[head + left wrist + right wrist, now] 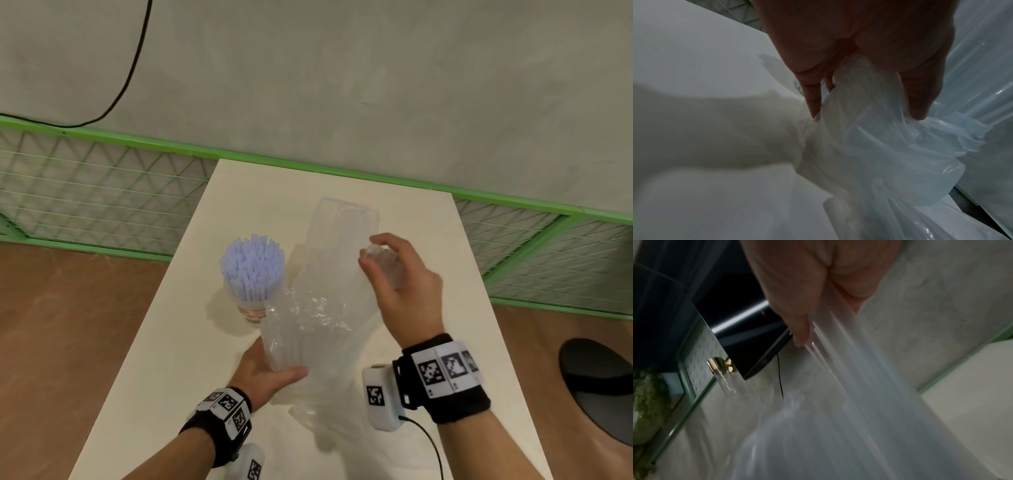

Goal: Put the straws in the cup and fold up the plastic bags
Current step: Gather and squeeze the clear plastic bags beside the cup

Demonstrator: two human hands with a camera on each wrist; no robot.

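A clear cup (252, 310) stands on the white table (164, 359), packed with pale blue straws (252, 263). Right of it a long clear plastic bag (329, 274) is held above the table. My left hand (270, 370) grips the bag's crumpled near end, thumb across the front; in the left wrist view the fingers (812, 100) curl around the bunched plastic bag (879, 146). My right hand (394, 274) pinches a gathered part of the bag near its far end. The right wrist view shows the blurred plastic bag (849, 402) streaming from my fingers (799, 331).
A green-framed wire mesh fence (102, 192) runs behind the table below a grey wall. A black cable (133, 68) hangs down the wall at the left. A black round object (599, 387) lies on the brown floor at the right.
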